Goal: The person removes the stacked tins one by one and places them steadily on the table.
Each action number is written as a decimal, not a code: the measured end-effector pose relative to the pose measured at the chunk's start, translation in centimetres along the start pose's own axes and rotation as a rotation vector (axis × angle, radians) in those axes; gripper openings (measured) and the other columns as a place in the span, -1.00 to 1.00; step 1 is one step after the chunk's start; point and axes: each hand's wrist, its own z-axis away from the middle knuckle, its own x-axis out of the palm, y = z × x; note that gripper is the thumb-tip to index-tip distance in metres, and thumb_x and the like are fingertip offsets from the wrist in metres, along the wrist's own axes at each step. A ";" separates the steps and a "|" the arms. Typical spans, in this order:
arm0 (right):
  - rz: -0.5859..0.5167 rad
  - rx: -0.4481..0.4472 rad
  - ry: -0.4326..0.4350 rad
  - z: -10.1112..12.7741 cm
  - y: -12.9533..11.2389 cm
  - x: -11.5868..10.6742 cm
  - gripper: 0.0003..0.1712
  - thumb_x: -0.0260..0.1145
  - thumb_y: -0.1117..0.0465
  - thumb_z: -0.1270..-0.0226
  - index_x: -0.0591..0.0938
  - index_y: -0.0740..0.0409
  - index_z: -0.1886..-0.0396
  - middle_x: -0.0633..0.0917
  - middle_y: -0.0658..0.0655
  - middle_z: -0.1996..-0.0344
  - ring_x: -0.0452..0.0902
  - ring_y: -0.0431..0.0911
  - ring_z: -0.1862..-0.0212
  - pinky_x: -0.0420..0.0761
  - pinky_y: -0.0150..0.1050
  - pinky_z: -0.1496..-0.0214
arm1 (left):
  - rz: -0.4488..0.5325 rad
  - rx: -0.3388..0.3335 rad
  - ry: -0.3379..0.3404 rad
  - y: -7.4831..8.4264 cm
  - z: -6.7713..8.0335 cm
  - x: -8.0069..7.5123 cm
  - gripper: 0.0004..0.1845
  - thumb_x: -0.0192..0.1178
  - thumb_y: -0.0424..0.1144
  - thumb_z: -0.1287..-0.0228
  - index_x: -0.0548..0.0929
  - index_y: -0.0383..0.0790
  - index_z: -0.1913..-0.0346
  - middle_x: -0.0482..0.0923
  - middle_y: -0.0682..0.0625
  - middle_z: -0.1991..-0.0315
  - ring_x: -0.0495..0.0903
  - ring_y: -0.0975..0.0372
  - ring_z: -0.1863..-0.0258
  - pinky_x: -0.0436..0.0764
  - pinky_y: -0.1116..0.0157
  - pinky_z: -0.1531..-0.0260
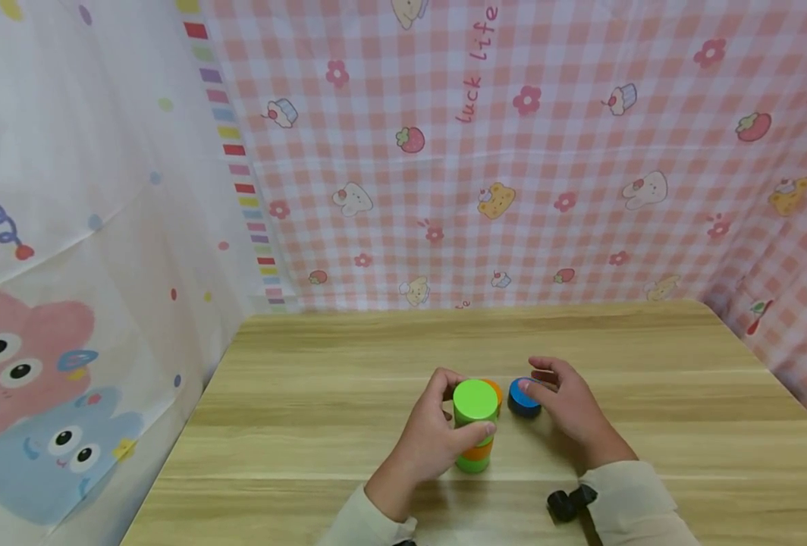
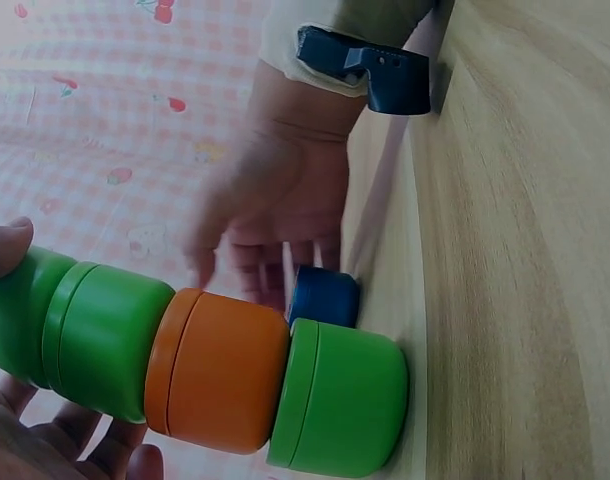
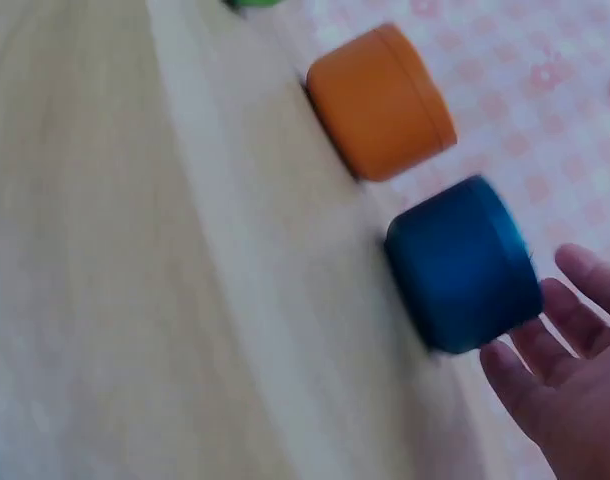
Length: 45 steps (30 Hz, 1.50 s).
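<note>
Left hand [image 1: 427, 444] grips the green-orange jar stack [image 1: 475, 428]; beside it, right hand [image 1: 570, 409], fingers loose, touches the blue jar [image 1: 522, 400], likely grasping next.

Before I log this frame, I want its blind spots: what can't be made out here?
- Orange jar behind the stack: head view shows only a sliver, the green top hides it.
- Blue jar: head view, right hand covers its far side; whether the fingers touch it is unclear.
- Right wrist view is blurred; the blue jar's contact with the fingertips can't be judged.
- Left hand's grip: left wrist view cuts it off at the edge.
</note>
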 end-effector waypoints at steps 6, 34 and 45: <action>-0.059 -0.091 0.087 0.4 -1.6 0.1 -0.21 0.35 0.00 -0.55 0.31 0.30 -0.56 0.36 0.32 -0.52 0.23 0.24 -0.55 0.23 0.26 -0.57 | 0.003 -0.008 0.010 -0.1 0.0 0.0 -0.44 0.54 -0.05 -0.21 0.48 0.02 -0.17 0.57 0.12 -0.15 0.47 0.19 -0.18 0.45 -0.01 -0.14; -0.122 -0.477 0.086 4.3 -8.6 1.2 -0.51 0.35 0.36 -0.43 0.57 0.25 -0.32 0.54 0.11 -0.24 0.38 -0.20 -0.34 0.31 -0.45 -0.43 | 0.024 0.030 0.001 -0.2 0.2 -0.2 -0.42 0.56 -0.06 -0.19 0.50 0.06 -0.20 0.57 0.16 -0.13 0.48 0.19 -0.18 0.42 -0.02 -0.11; -0.126 -0.550 0.061 5.0 -9.4 1.4 -0.48 0.37 0.42 -0.36 0.58 0.20 -0.31 0.54 0.06 -0.23 0.39 -0.18 -0.35 0.33 -0.46 -0.41 | 0.018 0.043 -0.015 -0.2 0.1 -0.3 -0.43 0.55 -0.07 -0.21 0.50 0.03 -0.21 0.56 0.13 -0.12 0.47 0.19 -0.17 0.42 -0.02 -0.11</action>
